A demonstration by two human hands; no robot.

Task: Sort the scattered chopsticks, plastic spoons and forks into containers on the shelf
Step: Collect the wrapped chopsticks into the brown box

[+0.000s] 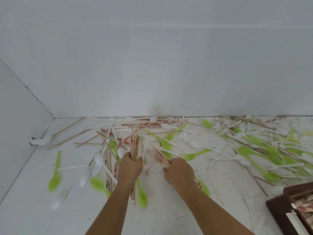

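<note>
Chopsticks, white and green plastic spoons and white forks lie scattered over the white shelf floor (25, 192). My left hand (130, 164) grips an upright bundle of bare wooden chopsticks (135, 145). Just to its right, my right hand (179, 172) pinches a smaller bunch of red-printed wrapped chopsticks (159, 156), which slants up to the left. A dark brown container (277, 207) at the bottom right holds chopsticks.
White walls close the shelf at the back and left. A dense heap of green spoons and white forks (264, 148) fills the right side. More wrapped chopsticks (149, 123) lie along the back wall. A small white fitting (40, 140) sits in the left corner.
</note>
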